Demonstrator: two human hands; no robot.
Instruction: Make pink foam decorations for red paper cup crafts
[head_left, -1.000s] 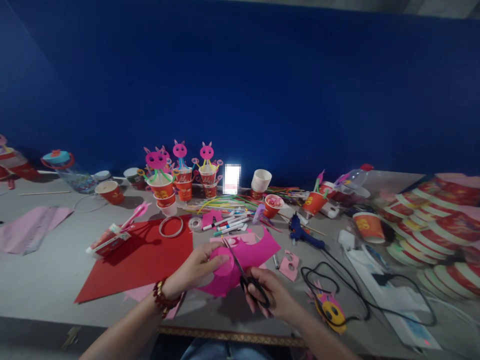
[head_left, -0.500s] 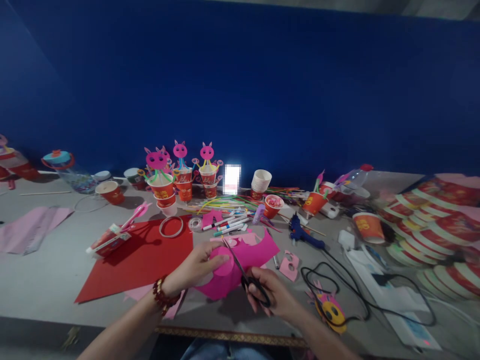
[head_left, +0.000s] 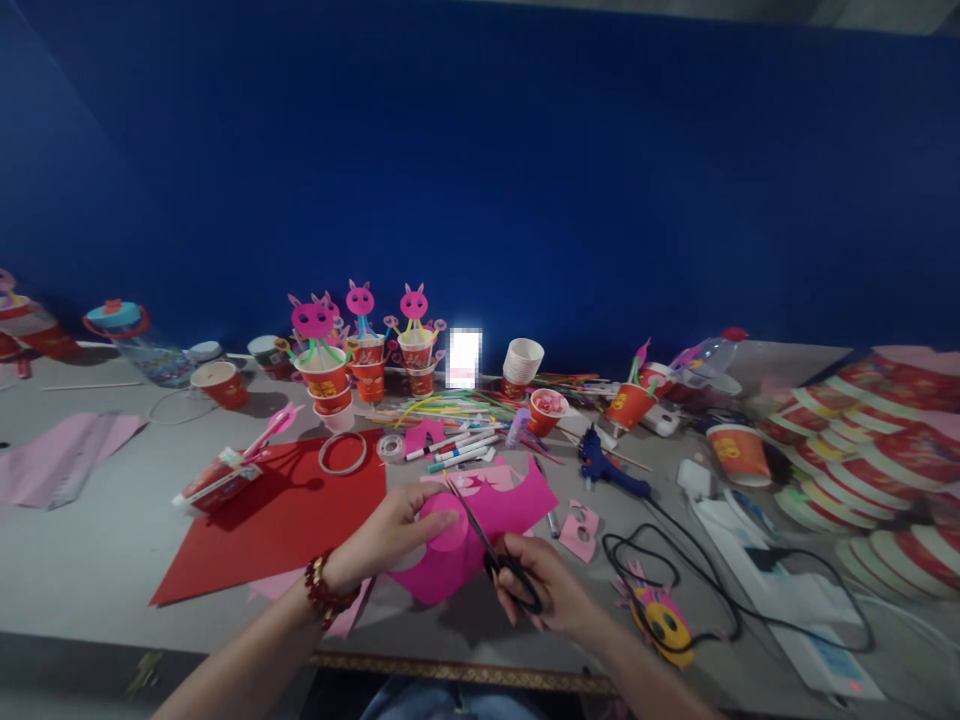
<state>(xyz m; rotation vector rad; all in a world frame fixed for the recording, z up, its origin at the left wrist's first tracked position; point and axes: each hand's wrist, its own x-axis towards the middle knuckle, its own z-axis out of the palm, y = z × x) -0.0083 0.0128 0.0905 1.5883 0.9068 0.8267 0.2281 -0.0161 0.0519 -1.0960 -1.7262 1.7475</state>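
Observation:
In my right hand are black-handled scissors, my fingers through and around the loops. Their blades lie across a bright pink sheet of paper, pointing up and to the left. My left hand pinches the same sheet on its left side, thumb on top, beside a rounded lighter pink area. The sheet's upper edge has curved notches cut out of it. A beaded bracelet circles my left wrist. Behind the sheet lie pale pink paper scraps.
Red paper lies left, under a tape roll. Markers are behind my hands. Pink-faced figures in paper cups stand at the back. A blue glue gun, its looping black cord, a power strip and stacked cups occupy the right.
Hands, scissors and pink sheet stay in nearly the same place. At most, the scissors and right hand have shifted very slightly.

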